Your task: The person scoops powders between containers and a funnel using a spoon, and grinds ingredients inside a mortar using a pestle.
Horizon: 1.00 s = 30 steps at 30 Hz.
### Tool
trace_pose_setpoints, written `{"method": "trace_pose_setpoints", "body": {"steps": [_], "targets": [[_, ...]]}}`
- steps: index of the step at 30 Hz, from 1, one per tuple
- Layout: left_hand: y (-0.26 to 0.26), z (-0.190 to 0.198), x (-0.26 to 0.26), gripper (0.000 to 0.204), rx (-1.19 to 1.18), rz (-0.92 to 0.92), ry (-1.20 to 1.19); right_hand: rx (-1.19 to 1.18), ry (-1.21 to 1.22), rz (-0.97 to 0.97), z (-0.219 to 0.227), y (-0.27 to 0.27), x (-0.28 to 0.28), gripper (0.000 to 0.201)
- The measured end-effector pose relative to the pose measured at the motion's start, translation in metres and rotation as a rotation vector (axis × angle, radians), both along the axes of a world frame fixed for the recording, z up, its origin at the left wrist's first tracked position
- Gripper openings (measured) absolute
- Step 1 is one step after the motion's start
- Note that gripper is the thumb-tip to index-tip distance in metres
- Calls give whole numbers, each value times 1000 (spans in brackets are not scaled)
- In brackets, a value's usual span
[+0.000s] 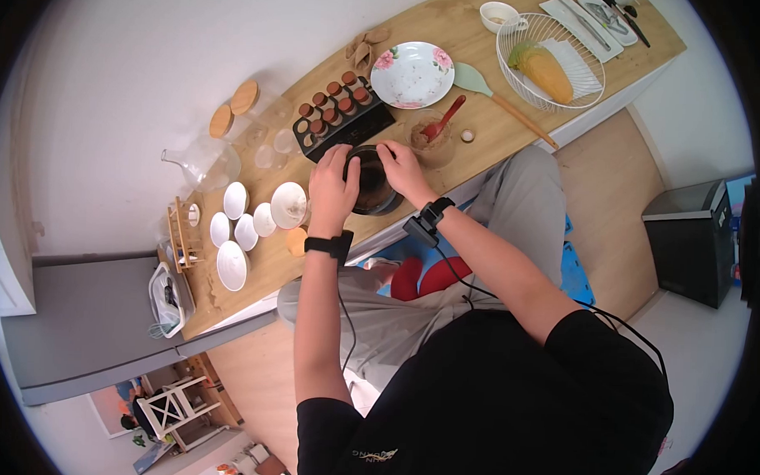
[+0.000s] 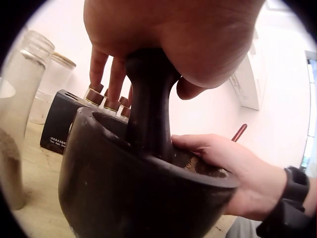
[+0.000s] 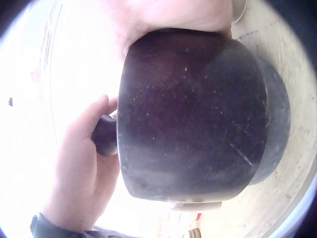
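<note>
A dark stone mortar (image 1: 378, 202) stands on the wooden table near its front edge. My left hand (image 1: 331, 190) holds the knobbed top of a black pestle (image 2: 150, 99), its palm over the knob and its fingers reaching down the far side. The pestle is upright inside the mortar, its lower end hidden by the wall. With the thumb over the rim, my right hand (image 1: 406, 173) grips the side of the mortar. Brown residue shows inside, by the right thumb in the left wrist view.
Behind the mortar is a black rack (image 1: 350, 123) of brown-capped bottles. A clear container with a red spoon (image 1: 444, 121) stands to the right, near a floral plate (image 1: 412, 75), a green spatula (image 1: 473, 79) and a wire basket (image 1: 501, 62). Several white bowls (image 1: 232, 266) are left.
</note>
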<state>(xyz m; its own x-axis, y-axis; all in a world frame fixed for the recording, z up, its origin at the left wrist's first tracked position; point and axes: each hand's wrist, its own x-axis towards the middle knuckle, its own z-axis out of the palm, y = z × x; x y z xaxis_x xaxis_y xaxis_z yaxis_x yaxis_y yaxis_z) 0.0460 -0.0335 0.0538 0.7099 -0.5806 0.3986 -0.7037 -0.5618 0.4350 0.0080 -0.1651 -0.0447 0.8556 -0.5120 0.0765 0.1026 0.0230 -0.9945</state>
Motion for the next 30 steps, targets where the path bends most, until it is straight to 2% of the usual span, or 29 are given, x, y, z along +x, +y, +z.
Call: {"method": "trace_pose_setpoints", "body": {"steps": [6, 8, 13, 15, 20, 23, 28, 30], "targets": [[-1, 1, -30, 28, 47, -28, -54, 19, -40, -6, 0, 0, 0, 30], [-10, 2, -33, 28, 42, -105, -115, 17, -54, -1, 0, 0, -1, 30], [-35, 6, -18, 25, 33, -140, -140, 40, -93, 35, -11, 1, 3, 29], [-37, 4, -6, 26, 44, -93, -123, 14, -85, 13, -12, 2, 4, 29], [-22, -3, 12, 25, 2, -38, -63, -42, -39, -41, -2, 1, 1, 30], [-3, -4, 7, 25, -27, 24, 38, 27, -9, -14, 2, 1, 0, 30], [10, 0, -16, 25, 28, 24, 38, 48, -20, -7, 3, 1, -1, 30], [4, 2, -28, 25, 61, -42, -62, 45, -16, -5, -2, 2, 1, 30]]}}
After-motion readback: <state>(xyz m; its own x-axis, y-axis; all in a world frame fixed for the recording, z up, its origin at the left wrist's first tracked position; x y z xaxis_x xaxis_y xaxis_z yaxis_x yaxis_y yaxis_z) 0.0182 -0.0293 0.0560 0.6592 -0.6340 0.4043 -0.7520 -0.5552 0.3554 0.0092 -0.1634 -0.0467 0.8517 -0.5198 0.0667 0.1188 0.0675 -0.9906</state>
